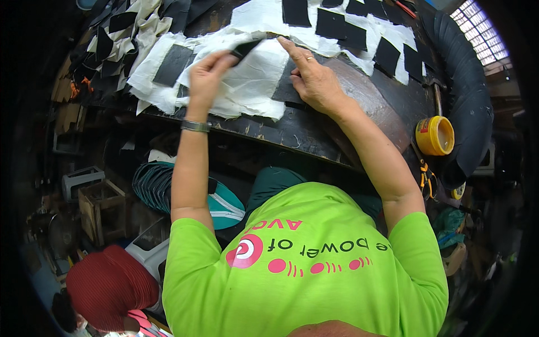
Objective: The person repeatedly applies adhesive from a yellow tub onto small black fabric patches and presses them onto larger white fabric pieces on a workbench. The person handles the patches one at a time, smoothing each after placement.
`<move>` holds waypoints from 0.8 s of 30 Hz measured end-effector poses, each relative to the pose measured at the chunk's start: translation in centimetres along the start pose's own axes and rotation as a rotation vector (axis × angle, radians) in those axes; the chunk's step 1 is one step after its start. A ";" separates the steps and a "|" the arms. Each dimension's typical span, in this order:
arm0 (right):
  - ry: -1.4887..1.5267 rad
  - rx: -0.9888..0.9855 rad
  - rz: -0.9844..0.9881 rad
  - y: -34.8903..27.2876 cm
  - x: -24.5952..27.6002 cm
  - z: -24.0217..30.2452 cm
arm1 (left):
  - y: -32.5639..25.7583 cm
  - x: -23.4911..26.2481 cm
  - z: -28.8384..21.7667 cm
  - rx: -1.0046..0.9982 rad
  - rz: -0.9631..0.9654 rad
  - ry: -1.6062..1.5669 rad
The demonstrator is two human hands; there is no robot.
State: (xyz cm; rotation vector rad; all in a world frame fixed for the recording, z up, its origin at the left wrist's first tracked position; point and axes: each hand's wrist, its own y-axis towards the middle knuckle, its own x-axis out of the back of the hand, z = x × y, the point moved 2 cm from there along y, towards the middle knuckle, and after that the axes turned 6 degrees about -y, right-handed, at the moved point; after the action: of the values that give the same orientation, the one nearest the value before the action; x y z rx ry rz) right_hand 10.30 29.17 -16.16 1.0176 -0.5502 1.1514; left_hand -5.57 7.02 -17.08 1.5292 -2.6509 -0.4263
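My left hand [210, 73], blurred a little by motion, pinches a small black piece of material [246, 50] above a white cloth [255, 81] with frayed edges. The cloth lies across the dark worktable, near its front edge. Just to the right, my right hand [315, 78] has its index finger stretched out to the cloth's far edge and its other fingers loosely bent. Nothing shows in that hand. A dark rectangular patch [173, 65] rests on the cloth's left part. Another dark piece [287, 89] lies by the cloth's right edge, below my right hand.
Several black patches [330, 23] lie on white cloth at the back right. Black and cream scraps [147, 33] heap up at left. A brown sheet [370, 95], hammer [438, 100], yellow jar [425, 136] and thick black roll [463, 84] are on the right. Teal ovals [154, 185] are stacked below.
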 end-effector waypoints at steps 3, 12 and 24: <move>0.034 -0.022 0.002 -0.1 -0.1 -0.1 | 2.3 3.9 -2.8 -0.127 -0.384 -0.324; 0.421 0.251 -0.560 -1.6 4.7 3.4 | -1.6 1.1 -15.7 -0.019 0.252 -0.178; 0.497 -0.099 -0.292 2.1 2.5 4.6 | -9.2 3.8 -5.4 -0.325 -0.175 0.690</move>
State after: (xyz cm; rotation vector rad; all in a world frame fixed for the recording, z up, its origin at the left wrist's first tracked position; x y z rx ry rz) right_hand 9.78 26.43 -11.23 0.6639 -0.0576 1.0522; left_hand 1.23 -1.72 -14.65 1.4632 -1.8398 -0.2536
